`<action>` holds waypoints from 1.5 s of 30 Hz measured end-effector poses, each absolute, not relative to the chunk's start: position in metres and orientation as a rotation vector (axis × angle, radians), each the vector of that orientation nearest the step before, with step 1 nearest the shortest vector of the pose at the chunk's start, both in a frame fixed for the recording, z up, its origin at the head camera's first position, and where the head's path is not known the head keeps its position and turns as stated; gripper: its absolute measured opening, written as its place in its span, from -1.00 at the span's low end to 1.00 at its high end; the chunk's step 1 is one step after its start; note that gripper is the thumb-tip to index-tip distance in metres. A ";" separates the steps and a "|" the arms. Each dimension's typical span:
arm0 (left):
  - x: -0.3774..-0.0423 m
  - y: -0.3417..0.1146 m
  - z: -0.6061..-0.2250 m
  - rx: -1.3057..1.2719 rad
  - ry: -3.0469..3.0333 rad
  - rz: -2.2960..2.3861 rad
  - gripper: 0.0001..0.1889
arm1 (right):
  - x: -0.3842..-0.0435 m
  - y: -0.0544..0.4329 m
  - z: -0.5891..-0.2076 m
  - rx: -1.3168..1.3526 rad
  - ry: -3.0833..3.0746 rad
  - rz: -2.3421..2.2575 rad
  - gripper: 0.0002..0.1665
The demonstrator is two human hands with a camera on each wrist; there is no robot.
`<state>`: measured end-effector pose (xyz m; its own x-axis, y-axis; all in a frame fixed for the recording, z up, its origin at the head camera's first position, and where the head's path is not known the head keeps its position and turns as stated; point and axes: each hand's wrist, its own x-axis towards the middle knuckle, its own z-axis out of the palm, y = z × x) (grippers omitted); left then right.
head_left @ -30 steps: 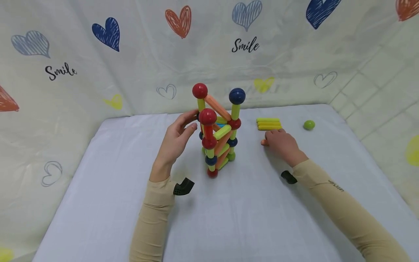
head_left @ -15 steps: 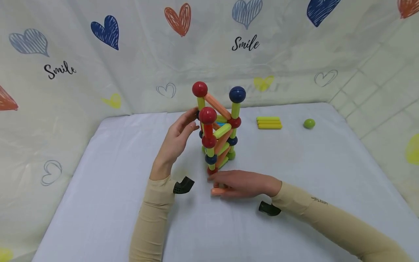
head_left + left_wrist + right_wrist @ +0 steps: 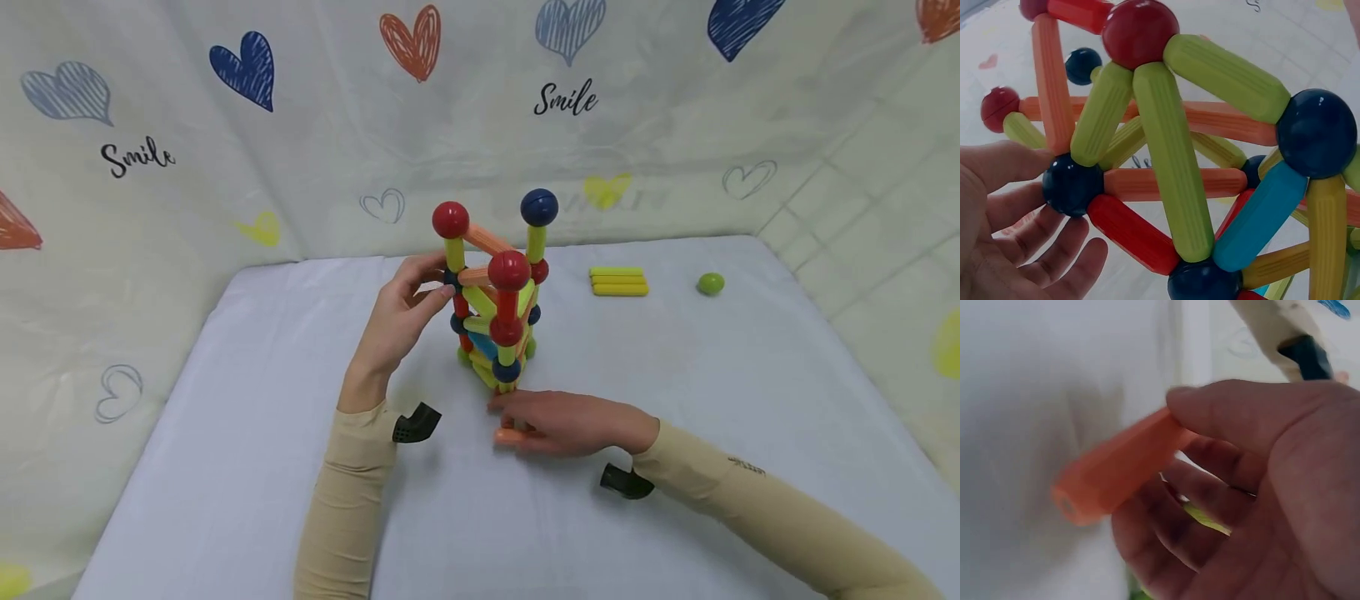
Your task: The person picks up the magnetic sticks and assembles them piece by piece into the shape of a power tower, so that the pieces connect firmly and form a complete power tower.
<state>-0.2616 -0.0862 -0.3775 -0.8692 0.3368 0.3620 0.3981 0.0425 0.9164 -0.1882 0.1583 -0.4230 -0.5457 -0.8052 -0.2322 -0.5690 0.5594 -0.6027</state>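
A tower of coloured building sticks and balls point(image 3: 507, 307) stands upright on the table, topped by two red balls and a dark blue one. On its left side my left hand point(image 3: 393, 321) pinches a dark blue ball point(image 3: 1072, 185) at an upper joint, thumb in front and fingers curled behind. My right hand point(image 3: 581, 423), low at the tower's front, holds a loose orange building stick point(image 3: 1116, 467) between thumb and fingers. The stick's near end juts out from the grip. Fingers of that hand reach the tower's foot and hide its lowest front ball.
Several yellow sticks point(image 3: 619, 283) lie side by side to the right of the tower. Farther right is a single green ball point(image 3: 711, 283). A white cloth covers the table point(image 3: 225, 467), and a printed curtain point(image 3: 322, 133) hangs along its back edge.
My right hand has come left from beside the yellow sticks to the tower's foot, carrying the orange stick. The tower has turned, its front corner shifting right. My left hand stays at its side.
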 end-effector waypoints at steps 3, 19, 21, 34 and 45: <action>-0.260 -0.085 -0.376 -0.783 -2.230 -1.989 -0.65 | -0.192 0.177 -0.401 -1.115 2.204 -0.662 -0.81; -0.257 -0.086 -0.374 -0.790 -2.243 -1.960 -0.67 | -0.211 0.189 -0.315 -0.413 2.478 -1.809 -0.50; -0.257 -0.086 -0.374 -0.784 -2.243 -1.966 -0.67 | -0.213 0.184 -0.317 -0.413 2.436 -1.888 -0.48; -0.255 -0.084 -0.375 -0.764 -2.240 -1.972 -0.67 | -0.217 0.174 -0.321 -0.388 2.318 -1.926 -0.49; -0.256 -0.085 -0.374 -0.768 -2.257 -1.951 -0.66 | -0.220 0.176 -0.318 -0.410 2.398 -1.791 -0.50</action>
